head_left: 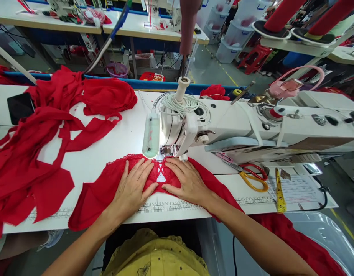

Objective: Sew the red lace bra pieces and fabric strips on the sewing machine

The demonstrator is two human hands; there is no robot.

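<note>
A red lace garment piece [100,191] lies across the front of the sewing table, its upper middle edge at the presser foot [167,150] of a white sewing machine [231,124]. My left hand [133,182] rests flat on the lace left of a small criss-cross opening, fingers stretched toward the needle area. On the other side of that opening, my right hand [188,180] presses down flat, fingers apart. Both thumbs point toward each other just below the opening. The garment trails off under my right forearm and over the table's front edge. The needle tip is too small to make out.
Red fabric pieces [50,153] pile up at the left beside a black phone [20,108]. Scissors with orange and red handles [253,180], a yellow tape measure [279,191] and a paper sheet [297,188] lie at the right. A clear plastic bin [323,226] stands below.
</note>
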